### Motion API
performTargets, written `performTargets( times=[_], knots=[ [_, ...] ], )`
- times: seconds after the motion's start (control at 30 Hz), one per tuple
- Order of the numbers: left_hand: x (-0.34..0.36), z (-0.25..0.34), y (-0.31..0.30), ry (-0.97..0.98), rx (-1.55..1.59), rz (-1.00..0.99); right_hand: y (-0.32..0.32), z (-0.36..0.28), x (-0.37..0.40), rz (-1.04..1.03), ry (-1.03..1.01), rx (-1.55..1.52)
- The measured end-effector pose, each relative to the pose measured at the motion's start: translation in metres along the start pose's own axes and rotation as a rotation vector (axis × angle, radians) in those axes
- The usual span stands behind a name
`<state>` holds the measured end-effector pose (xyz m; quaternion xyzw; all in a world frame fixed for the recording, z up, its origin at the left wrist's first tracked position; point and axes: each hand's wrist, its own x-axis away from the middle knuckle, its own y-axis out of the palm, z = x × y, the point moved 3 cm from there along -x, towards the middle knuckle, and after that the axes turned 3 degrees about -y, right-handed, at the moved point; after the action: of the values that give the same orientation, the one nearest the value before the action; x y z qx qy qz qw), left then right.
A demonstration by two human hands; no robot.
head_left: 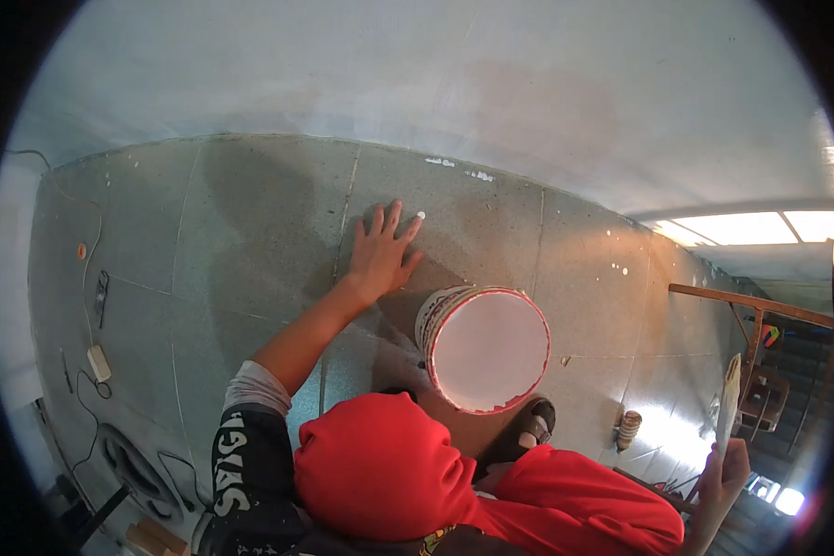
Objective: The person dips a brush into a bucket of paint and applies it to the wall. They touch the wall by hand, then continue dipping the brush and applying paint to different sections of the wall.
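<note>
My left hand [380, 250] is stretched over the grey tiled floor [259, 232] with its fingers spread and nothing held. A small white spot shows at the tip of one finger. Just beyond the wrist, towards my right, stands a round bucket [489, 350] with a red-edged rim and a smooth whitish top surface. At the far right my right hand [727, 468] is closed on a long, pale, flat tool [729, 398] that points upward. Whether my left palm touches the floor cannot be told.
A pale wall [417, 74] runs beyond the floor. Cables and a white power strip [98, 363] lie at the left, near a grey ring-shaped object [139, 473]. At the right are a ribbed cup-like container [628, 430], a brown metal frame [755, 304] and dark stairs.
</note>
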<state>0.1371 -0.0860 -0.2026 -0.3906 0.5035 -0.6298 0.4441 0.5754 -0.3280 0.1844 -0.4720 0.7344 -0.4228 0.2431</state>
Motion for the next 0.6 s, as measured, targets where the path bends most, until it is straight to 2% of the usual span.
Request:
performTargets(
  times=[0.33, 0.6],
  knots=[
    [0.006, -0.001, 0.005, -0.008, 0.017, 0.046, 0.016, -0.026, -0.010, -0.059, -0.123, -0.086],
    [0.001, 0.000, 0.006, -0.041, 0.004, -0.009, 0.008, -0.016, -0.007, -0.029, -0.044, -0.030]
  ],
)
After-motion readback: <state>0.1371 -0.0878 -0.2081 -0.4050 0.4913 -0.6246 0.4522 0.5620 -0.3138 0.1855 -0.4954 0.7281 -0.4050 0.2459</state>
